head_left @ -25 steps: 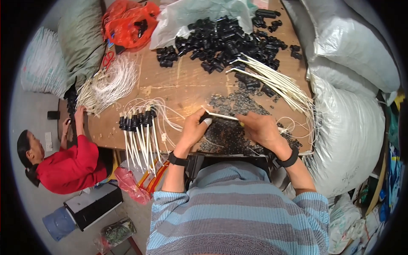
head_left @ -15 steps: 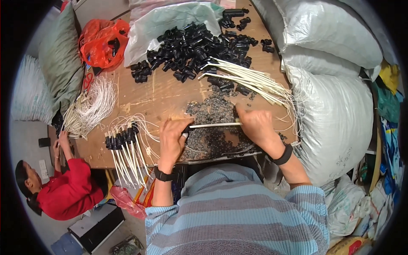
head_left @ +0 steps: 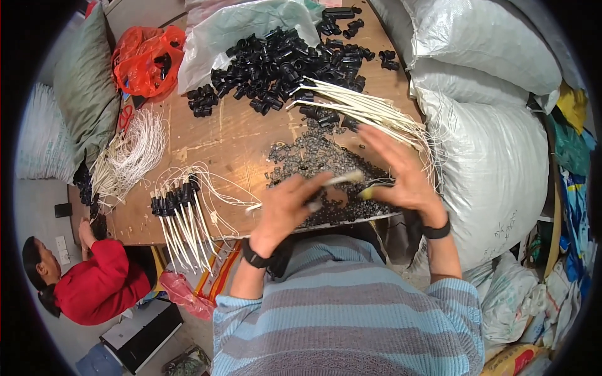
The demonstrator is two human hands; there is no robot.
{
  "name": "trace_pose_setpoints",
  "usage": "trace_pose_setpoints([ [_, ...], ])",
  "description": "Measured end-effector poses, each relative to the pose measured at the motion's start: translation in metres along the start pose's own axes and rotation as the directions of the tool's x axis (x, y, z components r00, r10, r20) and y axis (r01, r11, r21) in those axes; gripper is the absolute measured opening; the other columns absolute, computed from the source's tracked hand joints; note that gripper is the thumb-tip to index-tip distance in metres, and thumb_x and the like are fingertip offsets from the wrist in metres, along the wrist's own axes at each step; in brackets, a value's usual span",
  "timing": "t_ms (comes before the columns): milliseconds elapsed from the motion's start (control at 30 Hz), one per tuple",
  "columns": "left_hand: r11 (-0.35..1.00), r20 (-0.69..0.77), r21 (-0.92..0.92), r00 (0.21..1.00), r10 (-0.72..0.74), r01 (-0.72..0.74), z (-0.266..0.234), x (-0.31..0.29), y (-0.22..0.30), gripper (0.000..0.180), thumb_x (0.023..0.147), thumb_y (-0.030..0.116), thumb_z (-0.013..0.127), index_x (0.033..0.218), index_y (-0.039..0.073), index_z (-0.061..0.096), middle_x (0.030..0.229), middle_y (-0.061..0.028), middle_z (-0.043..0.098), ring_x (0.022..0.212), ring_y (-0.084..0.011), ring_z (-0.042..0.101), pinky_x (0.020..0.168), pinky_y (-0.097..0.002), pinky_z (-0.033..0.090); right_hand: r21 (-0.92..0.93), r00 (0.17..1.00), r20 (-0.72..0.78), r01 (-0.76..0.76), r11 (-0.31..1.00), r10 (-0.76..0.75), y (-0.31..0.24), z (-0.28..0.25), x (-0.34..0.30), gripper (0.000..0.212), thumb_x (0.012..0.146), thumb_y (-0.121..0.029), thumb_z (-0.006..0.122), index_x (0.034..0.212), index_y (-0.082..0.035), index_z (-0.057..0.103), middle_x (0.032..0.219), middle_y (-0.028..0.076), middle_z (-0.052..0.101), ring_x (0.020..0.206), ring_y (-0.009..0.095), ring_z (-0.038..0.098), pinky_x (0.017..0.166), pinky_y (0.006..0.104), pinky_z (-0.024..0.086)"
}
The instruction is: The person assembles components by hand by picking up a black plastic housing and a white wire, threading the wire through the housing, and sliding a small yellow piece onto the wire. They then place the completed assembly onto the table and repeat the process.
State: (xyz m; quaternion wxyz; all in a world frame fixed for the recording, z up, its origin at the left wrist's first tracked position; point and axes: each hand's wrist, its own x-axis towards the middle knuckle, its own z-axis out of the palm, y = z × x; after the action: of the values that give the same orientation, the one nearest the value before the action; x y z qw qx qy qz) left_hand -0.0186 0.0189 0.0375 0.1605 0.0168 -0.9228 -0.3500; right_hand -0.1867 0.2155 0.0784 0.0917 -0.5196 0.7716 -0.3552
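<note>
A red plastic bag [head_left: 145,70] lies on the wooden surface [head_left: 216,135]. Red scissors [head_left: 126,118] lie just nearer than the bag; left of it leans a grey-green sack [head_left: 88,94]. Well nearer than the bag are a co-worker in red [head_left: 100,285] and a black-and-white box [head_left: 143,338]. Bulging white sacks [head_left: 495,169] stand far to its right.

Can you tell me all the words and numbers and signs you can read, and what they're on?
None can be read clearly here.
Dark handwritten marks on the big white sack at the right: too small and blurred.
Faint greenish print on the pale sack at the far left: too blurred.
Red patch on the yellow bag at the lower right: no readable letters.
</note>
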Motion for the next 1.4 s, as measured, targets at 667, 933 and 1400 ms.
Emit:
trace_pose_setpoints([
  [667, 0.691, 0.109, -0.376, 0.77, -0.628, 0.617, 0.017, -0.034, -0.045, 0.03, 0.078, -0.005, 0.063, 0.108, 0.003, 0.065, 0.086, -0.0031, 0.066, 0.076, -0.012, 0.062, 0.068, -0.0257, 0.051, 0.106, 0.999, -0.031, 0.038, 0.994, -0.035, -0.013, 0.123, 0.007, 0.016, 0.077, -0.016, 0.07, 0.092, -0.011, 0.066, 0.069, 0.011, 0.062, 0.06, 0.028, 0.063, 0.051, 0.0358, 0.048],
  [933, 0.896, 0.011, 0.007, 0.895, -0.445, 0.445, 0.004, -0.034, -0.031, 0.045, 0.072, -0.008, 0.055, 0.115, 0.005, 0.057, 0.107, -0.0165, 0.06, 0.104, -0.0367, 0.056, 0.09, -0.0412, 0.045, 0.033, 0.99, -0.121, -0.066, 0.997, 0.07, -0.015, 0.122, 0.016, 0.008, 0.079, -0.014, 0.062, 0.087, -0.012, 0.064, 0.065, 0.011, 0.062, 0.056, 0.03, 0.062, 0.048, 0.0403, 0.047],
  [1400, 0.943, -0.02, -0.091, 0.946, -0.324, 0.321, 0.013, -0.031, -0.027, 0.046, 0.071, -0.009, 0.054, 0.115, 0.006, 0.057, 0.105, -0.0172, 0.061, 0.101, -0.0385, 0.057, 0.086, -0.0413, 0.047, 0.166, 0.998, 0.042, -0.058, 0.984, 0.051, -0.014, 0.124, 0.015, 0.019, 0.079, -0.007, 0.063, 0.099, -0.007, 0.064, 0.07, 0.013, 0.062, 0.059, 0.029, 0.063, 0.053, 0.0359, 0.047],
])
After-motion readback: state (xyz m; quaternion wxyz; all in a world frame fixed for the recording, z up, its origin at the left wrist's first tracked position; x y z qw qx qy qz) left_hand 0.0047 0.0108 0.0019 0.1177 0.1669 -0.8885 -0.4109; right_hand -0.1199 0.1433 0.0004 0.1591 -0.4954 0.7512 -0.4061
